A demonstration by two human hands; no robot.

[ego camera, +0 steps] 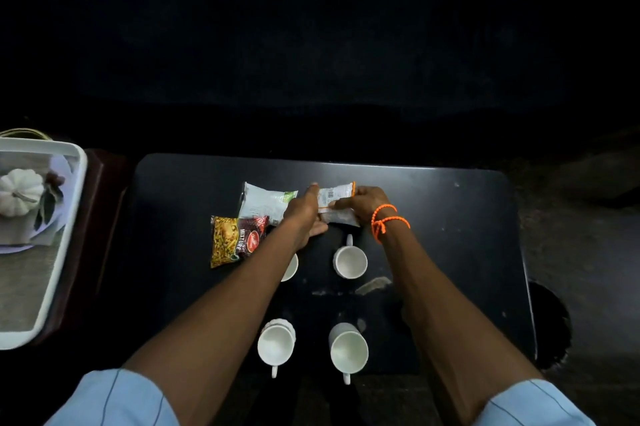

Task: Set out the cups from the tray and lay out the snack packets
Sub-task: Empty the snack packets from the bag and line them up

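Here both hands (304, 214) (363, 206) pinch the white snack packet (337, 204) between them.

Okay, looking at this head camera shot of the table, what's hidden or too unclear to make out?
Head view only:
- Far-left cup: mostly hidden under the left forearm.
- Packet in both hands: print too small and partly covered by the fingers.
- Tray: cut off by the left edge.
- Beyond the table: too dark.

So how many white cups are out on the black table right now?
4: far-right cup, far-left cup mostly hidden under the left forearm, near-left cup, near-right cup. None visible on the tray.
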